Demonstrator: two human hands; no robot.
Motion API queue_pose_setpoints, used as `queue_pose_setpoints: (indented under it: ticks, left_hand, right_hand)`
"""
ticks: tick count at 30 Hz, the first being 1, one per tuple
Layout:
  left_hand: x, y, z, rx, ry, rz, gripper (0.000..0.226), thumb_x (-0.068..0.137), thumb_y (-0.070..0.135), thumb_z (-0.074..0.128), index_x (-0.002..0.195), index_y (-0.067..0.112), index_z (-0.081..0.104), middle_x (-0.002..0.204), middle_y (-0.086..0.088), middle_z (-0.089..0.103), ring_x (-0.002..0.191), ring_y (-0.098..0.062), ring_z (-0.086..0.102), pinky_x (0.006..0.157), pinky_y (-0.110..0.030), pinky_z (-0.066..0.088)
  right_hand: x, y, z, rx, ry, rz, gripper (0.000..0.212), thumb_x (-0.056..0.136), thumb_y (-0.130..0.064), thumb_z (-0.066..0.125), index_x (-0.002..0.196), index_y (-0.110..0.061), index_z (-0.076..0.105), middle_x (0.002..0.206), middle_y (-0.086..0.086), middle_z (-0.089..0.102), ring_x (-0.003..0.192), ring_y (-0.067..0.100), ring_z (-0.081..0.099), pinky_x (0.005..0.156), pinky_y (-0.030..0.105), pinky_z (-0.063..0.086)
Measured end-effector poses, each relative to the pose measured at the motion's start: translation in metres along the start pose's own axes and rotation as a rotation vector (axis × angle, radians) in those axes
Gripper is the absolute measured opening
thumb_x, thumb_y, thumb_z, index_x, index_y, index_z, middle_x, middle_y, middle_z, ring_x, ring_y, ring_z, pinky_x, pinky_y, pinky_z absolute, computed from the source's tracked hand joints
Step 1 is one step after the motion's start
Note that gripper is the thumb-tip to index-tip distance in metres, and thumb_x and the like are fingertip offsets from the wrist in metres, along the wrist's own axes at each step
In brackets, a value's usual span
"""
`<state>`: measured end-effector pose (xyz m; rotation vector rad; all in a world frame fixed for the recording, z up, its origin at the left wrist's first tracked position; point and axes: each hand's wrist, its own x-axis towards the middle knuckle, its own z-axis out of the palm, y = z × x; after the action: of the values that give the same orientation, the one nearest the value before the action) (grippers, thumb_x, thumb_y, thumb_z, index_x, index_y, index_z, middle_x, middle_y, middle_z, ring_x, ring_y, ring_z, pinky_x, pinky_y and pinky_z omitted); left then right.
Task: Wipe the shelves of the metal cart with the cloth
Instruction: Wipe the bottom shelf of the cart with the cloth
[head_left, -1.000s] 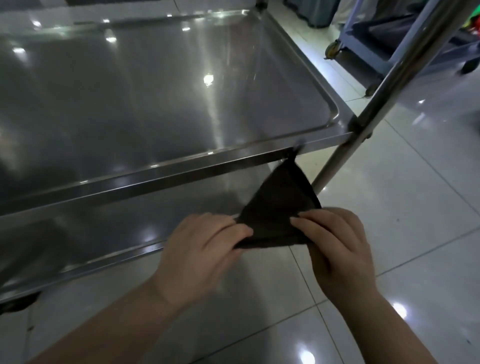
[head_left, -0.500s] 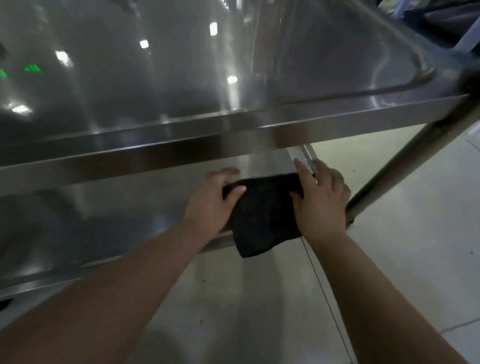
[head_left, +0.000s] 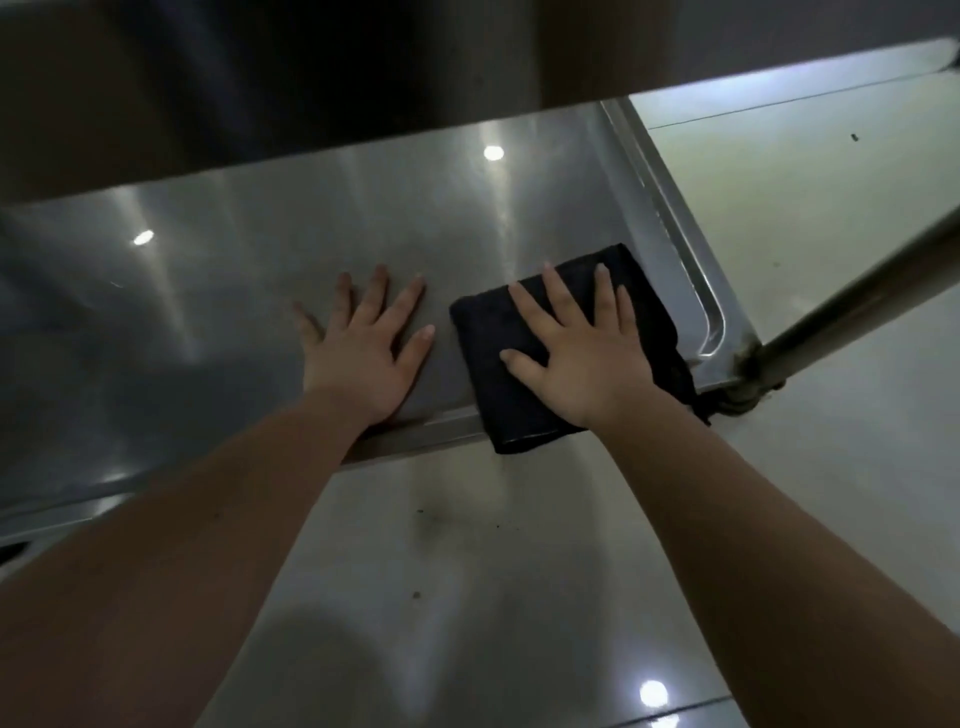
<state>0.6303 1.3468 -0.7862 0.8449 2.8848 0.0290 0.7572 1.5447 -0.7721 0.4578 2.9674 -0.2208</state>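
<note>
A folded dark cloth (head_left: 493, 343) lies flat on the lower shelf (head_left: 208, 312) of the steel cart, near the shelf's right front corner. Its near end hangs slightly over the front rim. My right hand (head_left: 582, 353) presses on the cloth with fingers spread and straight. My left hand (head_left: 363, 348) rests flat on the bare steel just left of the cloth, fingers spread, not touching it. The upper shelf (head_left: 260, 93) overhangs the far part of the lower one and hides it.
The cart's right front leg (head_left: 852, 301), a round steel post, rises at the shelf corner just right of the cloth. A raised rim (head_left: 675, 239) runs along the shelf's right side. Pale glossy floor tiles (head_left: 519, 597) lie below and to the right.
Both hands carried the cloth from in front of the cart onto the lower shelf and laid it flat. The left hand let go and now lies on the steel; the view dropped below the upper shelf.
</note>
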Motion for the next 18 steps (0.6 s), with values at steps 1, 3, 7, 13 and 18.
queue_pose_setpoints:
  ticks: [1,3,7,13,18]
  left_hand:
    - [0.0,-0.001,0.002,-0.003,0.005,0.002,0.062,0.09,0.069,0.006,0.15,0.054,-0.001,0.165,0.009,-0.002,0.151,-0.028,-0.005,0.113,-0.068,-0.004]
    - [0.0,-0.003,0.005,-0.004,0.022,0.013,0.064,0.087,0.072,0.001,0.149,0.055,-0.002,0.165,0.009,-0.001,0.151,-0.029,-0.002,0.112,-0.068,-0.002]
    - [0.001,-0.005,0.006,0.004,0.036,0.015,0.065,0.086,0.073,0.0,0.149,0.055,-0.003,0.165,0.01,-0.001,0.151,-0.028,-0.001,0.113,-0.068,-0.001]
    - [0.002,-0.004,0.006,-0.04,0.042,0.012,0.055,0.098,0.054,0.011,0.151,0.051,0.0,0.164,0.013,-0.001,0.151,-0.025,-0.003,0.113,-0.068,-0.003]
    - [0.002,-0.004,0.006,-0.029,0.042,-0.005,0.059,0.094,0.057,0.007,0.152,0.049,-0.001,0.165,0.012,-0.001,0.151,-0.027,-0.003,0.111,-0.068,-0.006]
  right_hand:
    - [0.0,0.003,0.004,0.039,0.001,0.002,0.072,0.092,-0.071,0.021,0.153,-0.045,-0.005,0.164,-0.007,-0.012,0.145,0.039,-0.023,0.118,0.053,-0.013]
    - [0.004,0.008,0.01,0.02,0.04,-0.022,0.071,0.09,-0.074,0.017,0.152,-0.048,-0.005,0.164,-0.008,-0.01,0.146,0.039,-0.021,0.117,0.053,-0.014]
    - [0.043,0.026,0.001,0.017,0.082,0.031,0.065,0.091,-0.074,0.014,0.151,-0.051,0.002,0.165,-0.009,-0.004,0.148,0.04,-0.014,0.118,0.053,-0.013]
    - [0.067,-0.019,0.002,0.011,0.067,0.146,0.061,0.093,-0.069,0.016,0.15,-0.053,0.001,0.165,-0.004,-0.007,0.142,0.053,-0.018,0.11,0.068,-0.014]
    - [0.065,-0.015,0.002,-0.041,0.092,-0.108,0.064,0.089,-0.076,0.017,0.148,-0.058,0.003,0.165,-0.01,-0.001,0.145,0.049,-0.012,0.113,0.065,-0.011]
